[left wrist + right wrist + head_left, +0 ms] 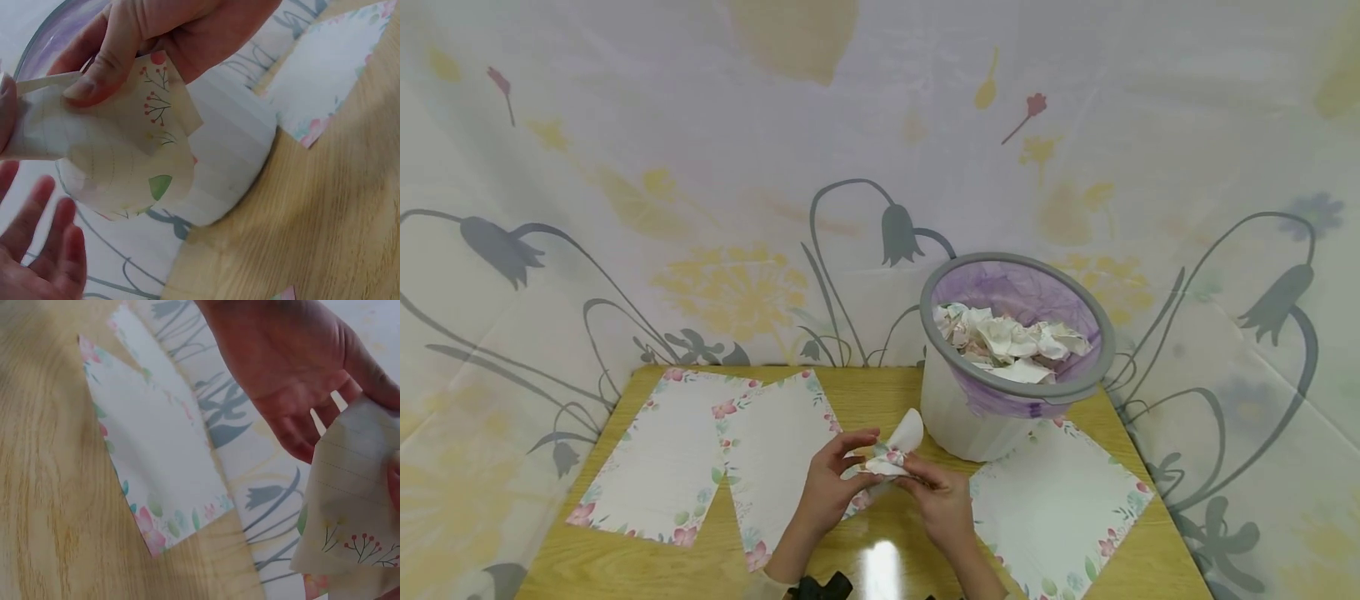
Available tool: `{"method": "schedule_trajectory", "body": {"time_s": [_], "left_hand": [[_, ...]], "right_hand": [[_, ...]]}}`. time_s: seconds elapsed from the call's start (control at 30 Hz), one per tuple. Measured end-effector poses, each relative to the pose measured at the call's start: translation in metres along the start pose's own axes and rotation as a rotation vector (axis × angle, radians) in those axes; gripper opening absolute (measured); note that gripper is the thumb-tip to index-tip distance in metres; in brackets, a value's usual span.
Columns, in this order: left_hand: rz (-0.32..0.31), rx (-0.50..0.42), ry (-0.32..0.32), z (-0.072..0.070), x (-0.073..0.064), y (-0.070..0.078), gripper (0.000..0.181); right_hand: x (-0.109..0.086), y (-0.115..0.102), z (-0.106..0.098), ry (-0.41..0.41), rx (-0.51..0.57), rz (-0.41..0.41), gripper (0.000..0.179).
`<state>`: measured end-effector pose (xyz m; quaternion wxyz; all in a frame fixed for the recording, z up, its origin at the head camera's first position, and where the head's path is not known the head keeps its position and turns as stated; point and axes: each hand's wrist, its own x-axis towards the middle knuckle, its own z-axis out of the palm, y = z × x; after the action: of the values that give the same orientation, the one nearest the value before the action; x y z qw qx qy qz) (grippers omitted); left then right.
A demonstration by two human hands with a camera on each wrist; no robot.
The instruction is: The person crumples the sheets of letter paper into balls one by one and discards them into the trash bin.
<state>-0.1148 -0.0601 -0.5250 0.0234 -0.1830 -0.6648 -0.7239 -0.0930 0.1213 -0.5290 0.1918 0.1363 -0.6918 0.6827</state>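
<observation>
A folded, crumpled sheet of floral paper point(895, 458) is held up between both hands above the near middle of the table; printed lines, red berry sprigs and a green leaf show on it in the left wrist view. My left hand point(831, 483) pinches its left end, thumb on the near face, the other fingers loosely spread. From the opposite side my right hand point(940, 500) grips the paper point(125, 144) with the thumb pressed on top. Part of the right hand's hold is hidden behind the sheet in the right wrist view.
A white bin point(970, 417) with a grey rim and purple liner stands at the back right, filled with crumpled paper point(1007, 337). Flat floral-bordered sheets lie on the wooden table: two at left point(662, 458) and one at right point(1060, 500). A patterned curtain point(880, 125) hangs behind.
</observation>
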Motion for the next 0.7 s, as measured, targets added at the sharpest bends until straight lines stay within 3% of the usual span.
{"method": "schedule_trajectory", "body": {"time_s": [0.2, 0.3, 0.57, 0.7], "left_hand": [[-0.075, -0.099, -0.161, -0.006, 0.0, 0.002, 0.055], [-0.099, -0.153, -0.212, -0.006, 0.0, 0.003, 0.061], [-0.128, -0.222, -0.171, -0.003, 0.0, 0.009, 0.056], [-0.121, -0.228, -0.143, -0.002, 0.0, 0.012, 0.055]], "right_hand": [[-0.001, 0.002, 0.001, -0.024, 0.085, -0.051, 0.025], [-0.003, 0.004, 0.002, -0.051, 0.11, -0.083, 0.025], [-0.001, 0.006, 0.005, -0.056, 0.126, -0.179, 0.034], [0.003, -0.006, 0.006, -0.034, 0.007, -0.275, 0.037]]}}
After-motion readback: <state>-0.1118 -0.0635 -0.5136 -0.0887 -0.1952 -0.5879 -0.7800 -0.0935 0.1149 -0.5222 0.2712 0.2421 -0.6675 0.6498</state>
